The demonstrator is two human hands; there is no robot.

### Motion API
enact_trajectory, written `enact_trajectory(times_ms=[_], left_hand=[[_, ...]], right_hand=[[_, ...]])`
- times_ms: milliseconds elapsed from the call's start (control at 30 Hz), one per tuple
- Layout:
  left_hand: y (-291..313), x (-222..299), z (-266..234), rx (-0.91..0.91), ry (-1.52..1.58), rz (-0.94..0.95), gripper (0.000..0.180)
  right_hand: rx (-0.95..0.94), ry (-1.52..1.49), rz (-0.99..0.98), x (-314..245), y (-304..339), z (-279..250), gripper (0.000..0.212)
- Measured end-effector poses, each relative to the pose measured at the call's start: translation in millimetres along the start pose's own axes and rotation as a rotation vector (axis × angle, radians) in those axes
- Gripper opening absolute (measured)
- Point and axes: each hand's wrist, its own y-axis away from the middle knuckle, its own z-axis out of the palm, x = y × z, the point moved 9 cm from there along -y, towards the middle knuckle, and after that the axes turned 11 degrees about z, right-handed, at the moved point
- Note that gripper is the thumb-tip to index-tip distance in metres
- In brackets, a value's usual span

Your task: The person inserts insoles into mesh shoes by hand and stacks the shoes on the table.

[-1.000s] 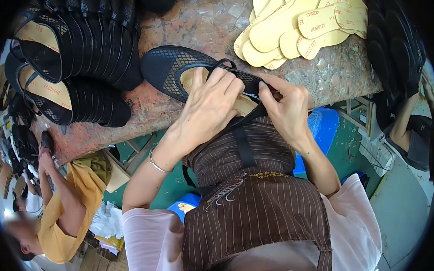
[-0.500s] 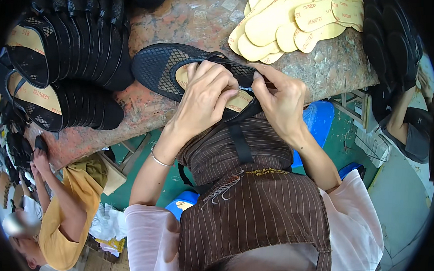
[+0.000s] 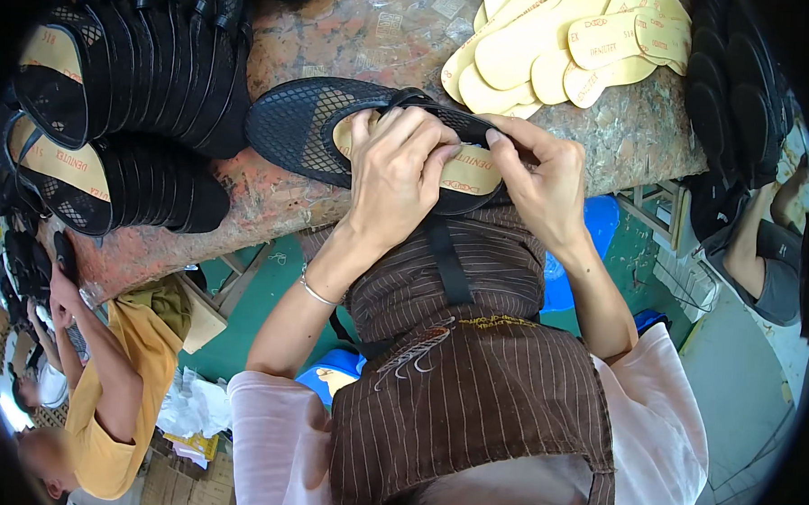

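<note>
A black mesh shoe (image 3: 311,127) lies on its side at the near edge of a worn reddish-brown table (image 3: 271,202), its toe pointing left. A tan insole (image 3: 467,174) shows inside its opening. My left hand (image 3: 395,166) lies over the middle of the shoe, fingers pressing on the insole. My right hand (image 3: 543,182) grips the heel end, thumb and fingers on the rim. Both hands hold the same shoe.
Rows of finished black shoes (image 3: 132,78) stand packed at the left. A pile of loose tan insoles (image 3: 567,47) lies at the back right, with more black shoes (image 3: 732,95) beside it. A person in a yellow shirt (image 3: 109,393) sits lower left; another person's arm (image 3: 757,241) is at right.
The shoe and both hands have stayed at the table edge. My left fingers have shifted slightly along the insole and my right hand has closed further over the heel.
</note>
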Motion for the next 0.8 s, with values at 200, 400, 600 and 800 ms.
enact_trajectory(times_ms=[200,400,600,800], left_hand=[[-1.1,2.6,-5.9,0.061,-0.016,0.015,0.006],[2.7,-4.0,-8.2,0.059,0.09,0.018,0.007],[-0.4,-5.1,-9.5,0.05,0.182,-0.059,0.01],[-1.8,-5.8,-4.7,0.093,0.148,-0.133,0.006]], right_hand=[[0.017,-0.083,0.066,13.9,-7.2,-1.3,0.023],[0.079,-0.002,-0.011,6.5,-4.4,-0.4,0.022],[0.144,0.094,-0.225,-12.5,4.7,-0.7,0.019],[0.137,0.126,-0.236,-9.6,4.6,-0.5,0.019]])
